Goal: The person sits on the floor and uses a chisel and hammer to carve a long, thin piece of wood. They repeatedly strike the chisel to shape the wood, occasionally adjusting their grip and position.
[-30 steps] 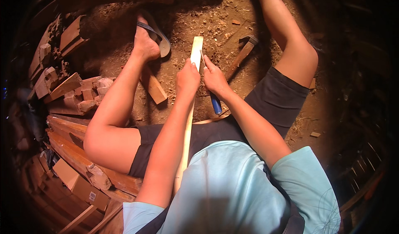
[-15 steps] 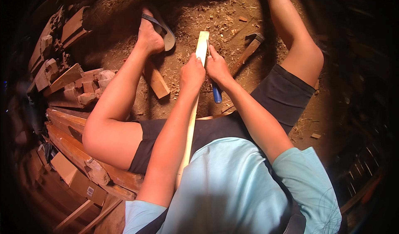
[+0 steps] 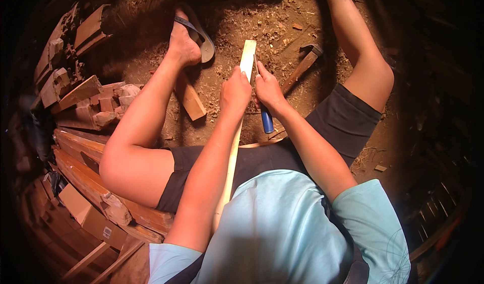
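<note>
A long pale wooden strip (image 3: pixel 247 57) runs from near my body out between my knees. My left hand (image 3: pixel 235 90) is closed round it, a little short of its far end, with the thumb along the top. In my right hand (image 3: pixel 268 89) is a blue-handled chisel (image 3: pixel 267 120), its handle sticking out below the fist. The chisel's thin metal blade lies close along the strip's right side; whether it touches the wood I cannot tell. My right fingers are wrapped round the tool, partly hidden from above.
On the dirt floor among wood shavings lies a wooden-handled tool with a dark metal head (image 3: pixel 301 71), right of my hands. A wood block (image 3: pixel 190 100) sits near my left foot. Stacked offcuts (image 3: pixel 80 100), long boards (image 3: pixel 91 155) and a cardboard box (image 3: pixel 101 223) fill the left side.
My right hand and the chisel have drawn slightly back toward me and to the right. The left hand still grips the strip, which has barely shifted.
</note>
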The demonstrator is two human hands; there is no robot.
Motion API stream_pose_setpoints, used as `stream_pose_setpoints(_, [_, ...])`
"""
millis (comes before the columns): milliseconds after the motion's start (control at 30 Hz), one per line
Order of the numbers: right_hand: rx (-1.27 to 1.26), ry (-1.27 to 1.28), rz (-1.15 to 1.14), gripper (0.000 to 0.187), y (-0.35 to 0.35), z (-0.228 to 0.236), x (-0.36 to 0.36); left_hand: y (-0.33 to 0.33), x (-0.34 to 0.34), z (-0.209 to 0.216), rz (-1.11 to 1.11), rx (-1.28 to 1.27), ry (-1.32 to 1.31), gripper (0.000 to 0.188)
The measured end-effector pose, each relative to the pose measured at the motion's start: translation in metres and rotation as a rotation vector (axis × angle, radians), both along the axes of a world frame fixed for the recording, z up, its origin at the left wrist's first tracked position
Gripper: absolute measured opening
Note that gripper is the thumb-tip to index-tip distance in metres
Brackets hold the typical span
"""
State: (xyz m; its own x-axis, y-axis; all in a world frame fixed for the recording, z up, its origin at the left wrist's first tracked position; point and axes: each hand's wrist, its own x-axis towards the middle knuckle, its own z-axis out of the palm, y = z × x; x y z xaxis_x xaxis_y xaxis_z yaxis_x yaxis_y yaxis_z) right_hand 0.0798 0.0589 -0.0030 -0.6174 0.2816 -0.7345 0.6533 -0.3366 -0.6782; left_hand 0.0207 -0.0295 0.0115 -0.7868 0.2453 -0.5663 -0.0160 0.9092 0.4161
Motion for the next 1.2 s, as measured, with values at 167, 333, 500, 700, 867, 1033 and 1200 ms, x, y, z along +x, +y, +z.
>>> stream_pose_setpoints(167, [-0.02, -0.04, -0.048, 0.053, 0.006, 0.0, -0.016, -0.002, 0.0, -0.004, 0.005, 0.007, -0.038, 0.041])
stream_pose_setpoints(333, [0.187, 0.073, 0.041, 0.053, 0.0, -0.021, 0.0, -0.002, 0.002, -0.006, 0.0, 0.012, 0.031, 0.04])
stream_pose_setpoints(500, [0.083, -0.029, 0.057, 0.054, 0.006, -0.003, -0.011, -0.007, 0.003, -0.004, -0.03, 0.012, 0.027, 0.038])
stream_pose_setpoints(700, [0.255, 0.013, 0.098, 0.052, 0.001, -0.033, 0.002, 0.003, 0.002, 0.006, -0.009, -0.014, 0.014, 0.039])
stream_pose_setpoints(867, [0.063, -0.036, 0.0, 0.053, 0.008, -0.008, -0.01, -0.002, -0.001, -0.003, -0.032, -0.014, 0.017, 0.041])
stream_pose_setpoints(1033, [-0.07, -0.04, -0.039, 0.055, -0.003, 0.005, 0.004, -0.001, 0.003, 0.0, 0.005, -0.03, 0.041, 0.04])
stream_pose_setpoints(1200, [-0.105, -0.033, -0.085, 0.055, -0.004, -0.003, 0.006, 0.001, 0.004, 0.002, -0.012, 0.0, 0.046, 0.035])
